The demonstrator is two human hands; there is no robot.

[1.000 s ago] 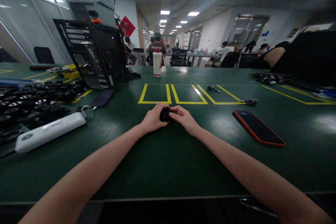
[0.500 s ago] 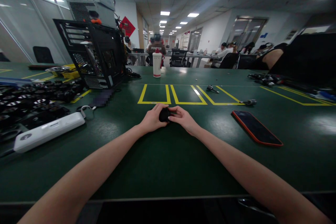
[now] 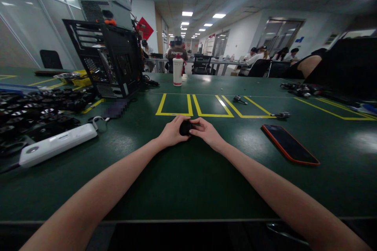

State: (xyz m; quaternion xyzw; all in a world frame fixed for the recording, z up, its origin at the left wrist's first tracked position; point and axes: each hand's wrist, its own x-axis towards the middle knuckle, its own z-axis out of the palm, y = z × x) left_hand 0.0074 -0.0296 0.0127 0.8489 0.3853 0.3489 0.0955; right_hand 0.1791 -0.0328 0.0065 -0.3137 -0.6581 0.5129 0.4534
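A small round black piece is held between my hands, just in front of the yellow-taped boxes; its exact kind does not show. My left hand curls around it, fingers over the far side and thumb on the near side. From the right, my right hand pinches at its edge with thumb and fingertips. Whether those fingertips grip the same piece or a smaller part on it is hidden. Both forearms reach over the green table.
An orange-edged phone lies at right. Two small dark metal parts, one nearer and one farther, lie by the yellow tape. At left are a white power strip, piled black parts and a computer case. A white bottle stands behind.
The view has shifted slightly, so the scene sits a little to the right. My hands keep nearly the same hold on the round black piece.
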